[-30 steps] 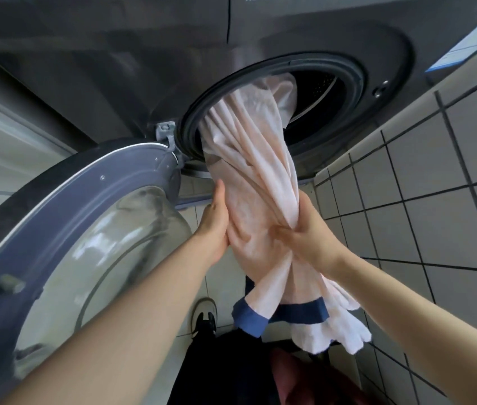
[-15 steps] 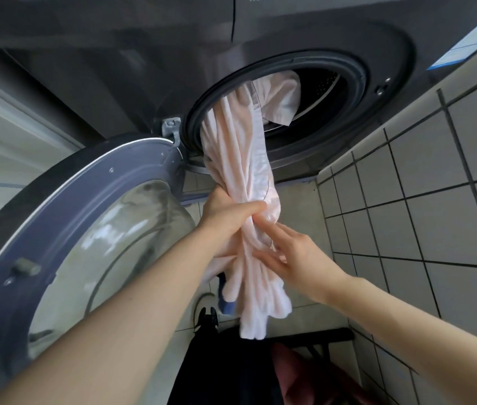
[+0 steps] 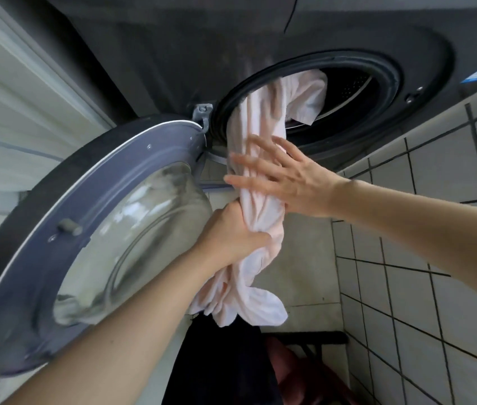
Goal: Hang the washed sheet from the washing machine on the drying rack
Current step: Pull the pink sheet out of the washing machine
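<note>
Sheet point(image 3: 260, 207) trails roped from the drum point(image 3: 348, 89) at one o'clock. Left grip point(image 3: 231, 235) clenches it low; right grip point(image 3: 292, 179) lies open-fingered above. It should probably close higher and draw steadily.

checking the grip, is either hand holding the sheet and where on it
The left hand grips the pale pink sheet round its bunched middle. The right hand is spread open over the sheet just above, gripping nothing.

The bare left hand point(image 3: 231, 238) reaches forward, fingers curled tight round a twisted pale pink fabric sheet point(image 3: 263, 217); just above, the right hand point(image 3: 292, 179) spreads straight fingers point(image 3: 246, 162).
</note>
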{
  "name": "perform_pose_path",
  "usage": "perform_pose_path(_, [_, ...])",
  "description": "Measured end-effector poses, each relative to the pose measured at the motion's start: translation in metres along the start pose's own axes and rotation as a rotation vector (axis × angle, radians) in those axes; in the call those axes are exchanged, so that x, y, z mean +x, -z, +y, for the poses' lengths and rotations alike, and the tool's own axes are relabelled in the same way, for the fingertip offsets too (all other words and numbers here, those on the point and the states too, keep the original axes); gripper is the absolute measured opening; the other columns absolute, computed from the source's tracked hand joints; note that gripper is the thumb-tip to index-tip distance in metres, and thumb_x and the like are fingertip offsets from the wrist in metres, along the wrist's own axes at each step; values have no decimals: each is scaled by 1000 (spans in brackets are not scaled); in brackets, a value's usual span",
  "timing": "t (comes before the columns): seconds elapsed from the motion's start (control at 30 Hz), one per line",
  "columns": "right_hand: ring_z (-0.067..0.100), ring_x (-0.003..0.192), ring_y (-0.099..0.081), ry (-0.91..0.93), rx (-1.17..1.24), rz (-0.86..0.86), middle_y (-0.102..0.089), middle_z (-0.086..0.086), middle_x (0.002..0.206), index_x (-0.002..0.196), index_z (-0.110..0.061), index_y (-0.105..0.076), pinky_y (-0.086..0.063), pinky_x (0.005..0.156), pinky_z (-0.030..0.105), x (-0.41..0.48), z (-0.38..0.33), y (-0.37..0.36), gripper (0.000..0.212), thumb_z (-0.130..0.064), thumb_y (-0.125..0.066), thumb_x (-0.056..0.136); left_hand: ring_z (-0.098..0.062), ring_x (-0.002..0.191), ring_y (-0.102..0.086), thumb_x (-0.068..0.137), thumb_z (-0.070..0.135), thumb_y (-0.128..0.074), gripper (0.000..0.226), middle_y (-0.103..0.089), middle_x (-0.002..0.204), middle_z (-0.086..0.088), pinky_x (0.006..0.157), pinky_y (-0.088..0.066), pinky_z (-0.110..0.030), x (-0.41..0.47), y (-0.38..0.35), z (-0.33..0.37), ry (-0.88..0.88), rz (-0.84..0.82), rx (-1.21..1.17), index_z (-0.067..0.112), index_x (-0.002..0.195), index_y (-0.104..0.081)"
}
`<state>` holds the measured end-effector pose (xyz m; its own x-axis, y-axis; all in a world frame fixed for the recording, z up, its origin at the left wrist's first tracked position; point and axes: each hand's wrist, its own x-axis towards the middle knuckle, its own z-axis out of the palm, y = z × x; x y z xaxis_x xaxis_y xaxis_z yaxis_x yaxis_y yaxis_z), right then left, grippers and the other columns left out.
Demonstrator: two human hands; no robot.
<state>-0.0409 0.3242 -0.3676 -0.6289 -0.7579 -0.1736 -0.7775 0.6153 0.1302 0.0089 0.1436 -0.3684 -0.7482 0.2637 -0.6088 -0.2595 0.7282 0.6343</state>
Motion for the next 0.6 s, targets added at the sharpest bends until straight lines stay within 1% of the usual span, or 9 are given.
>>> perform_pose_path(0.1, [38,146,-3,164,-30,-91,-6,-4,161,152,-37,-3,-11,114,59,32,12,3,100,-23,-65,74,-22,76,-61,58,45,-60,34,-64,78,4,60,-47,-29,-15,3,-9,-37,-50,189,23,84,-55])
perform_pose_path(0.17, [35,146,-5,267,-3,-161,-21,-9,157,150,-40,-12,-14,111,61,47,11,1,94,-34,-68,74,-22,71,-58,66,42,-62,28,-61,74,4,57,-40,-26,-24,7,-15,-64,-20,278,23,84,-53])
perform_pose_path(0.2, [32,146,-5,294,8,-199,-28,-11,154,149,-39,-17,-15,111,62,53,9,-2,90,-34,-67,75,-22,68,-57,69,41,-61,26,-59,71,3,55,-37,-26,-28,9,-18,-80,10,312,22,84,-52])
perform_pose_path(0.27, [27,146,-8,290,9,-296,-36,-11,148,148,-36,-21,-11,110,61,62,5,-7,83,-29,-63,77,-22,64,-53,73,38,-61,25,-53,66,4,51,-31,-27,-36,14,-24,-110,88,358,19,82,-48])
perform_pose_path(0.37, [21,144,-17,212,40,-389,-43,-7,142,147,-34,-27,-4,109,59,69,6,-11,74,-27,-59,80,-26,66,-51,74,36,-60,25,-52,69,2,56,-30,-29,-49,19,-31,-134,206,352,18,83,-45])
perform_pose_path(0.43, [22,137,-30,217,56,-346,-52,-7,132,139,-34,-42,-11,107,59,71,9,-14,63,-29,-61,79,-26,65,-47,74,35,-60,27,-51,71,2,58,-28,-30,-58,20,-36,-161,291,338,18,82,-40])
perform_pose_path(0.47, [23,128,-41,232,49,-293,-59,-7,120,129,-33,-52,-18,104,59,71,11,-18,53,-28,-60,78,-26,66,-47,73,36,-60,29,-52,72,2,59,-27,-30,-63,21,-39,-176,331,328,19,84,-39])
perform_pose_path(0.53, [25,101,-55,237,54,-168,-66,-8,91,103,-28,-65,-30,97,55,68,11,-26,28,-23,-61,76,-29,71,-55,73,35,-62,37,-57,78,1,59,-31,-31,-69,23,-44,-197,381,286,19,101,-45])
perform_pose_path(0.6, [25,88,-56,218,87,-119,-63,-10,78,90,-26,-67,-36,92,52,65,8,-28,17,-21,-66,74,-31,76,-60,72,33,-63,54,-65,89,0,61,-39,-32,-72,26,-49,-246,403,245,23,120,-41])
